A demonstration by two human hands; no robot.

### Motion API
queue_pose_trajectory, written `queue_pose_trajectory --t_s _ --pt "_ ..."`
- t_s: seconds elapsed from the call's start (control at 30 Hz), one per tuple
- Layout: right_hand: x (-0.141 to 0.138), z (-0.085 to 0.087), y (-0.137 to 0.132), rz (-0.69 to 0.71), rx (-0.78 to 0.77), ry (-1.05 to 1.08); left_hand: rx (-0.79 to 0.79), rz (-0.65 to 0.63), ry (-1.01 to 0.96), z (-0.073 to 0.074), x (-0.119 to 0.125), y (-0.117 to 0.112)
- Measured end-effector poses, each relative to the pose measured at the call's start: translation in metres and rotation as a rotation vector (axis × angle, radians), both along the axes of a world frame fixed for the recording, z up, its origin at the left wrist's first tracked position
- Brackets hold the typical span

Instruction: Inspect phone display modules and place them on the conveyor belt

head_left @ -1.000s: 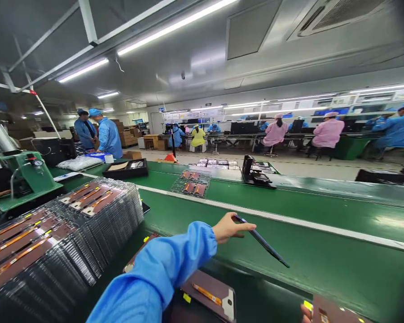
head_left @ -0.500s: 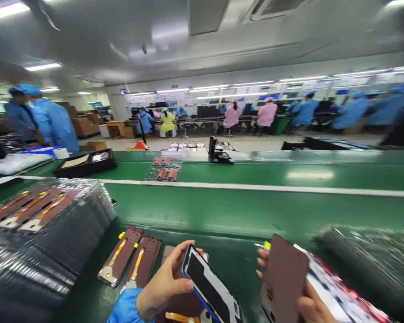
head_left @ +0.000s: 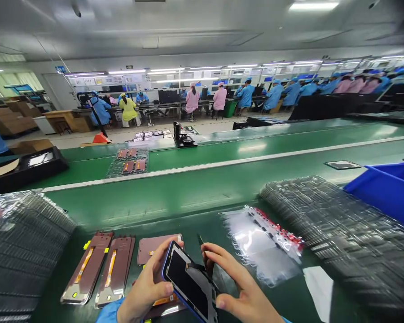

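Note:
My left hand (head_left: 143,287) grips a phone body (head_left: 183,280) with a blue edge and a dark inside, tilted up from the bench. In my right hand (head_left: 237,278) is a thin phone screen panel (head_left: 201,244), seen nearly edge-on beside the body's right side. A dark strip (head_left: 193,267) lies across the body between the hands. Beneath and left of my left hand are more brown-backed screen panels (head_left: 116,269) with orange ribbon cables and yellow tabs. Part of the held panel is hidden by my right fingers.
Stacked clear trays (head_left: 16,255) stand at left, and another tray stack (head_left: 319,211) at right. Clear film sheets (head_left: 256,242) with red tabs, a white paper (head_left: 319,287) and a blue bin (head_left: 387,184) are to the right. People work at benches beyond the green belt (head_left: 188,197).
My right hand has brought the screen panel left to the phone body and turned it from face-on to nearly edge-on. The view has swung right.

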State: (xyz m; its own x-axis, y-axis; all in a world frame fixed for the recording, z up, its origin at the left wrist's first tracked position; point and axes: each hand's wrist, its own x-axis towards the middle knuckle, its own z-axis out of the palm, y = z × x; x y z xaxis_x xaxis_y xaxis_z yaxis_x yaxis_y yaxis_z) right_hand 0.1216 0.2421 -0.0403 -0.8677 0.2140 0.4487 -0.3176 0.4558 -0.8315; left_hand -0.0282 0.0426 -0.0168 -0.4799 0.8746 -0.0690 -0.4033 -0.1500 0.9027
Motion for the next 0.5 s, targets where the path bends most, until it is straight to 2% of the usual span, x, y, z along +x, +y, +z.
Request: queue_pose_trajectory --t_s 0.17,0.33,0.5 --pt "0.001 0.001 0.0 0.018 0.037 -0.039 -0.009 0.043 -0.002 0.002 0.001 0.0" --pt "0.004 0.0 -0.001 0.017 0.048 -0.049 -0.043 0.025 0.016 0.006 0.001 0.0" --pt "0.003 -0.001 -0.008 -0.009 0.103 -0.05 0.025 0.002 0.067 -0.006 0.003 0.005"
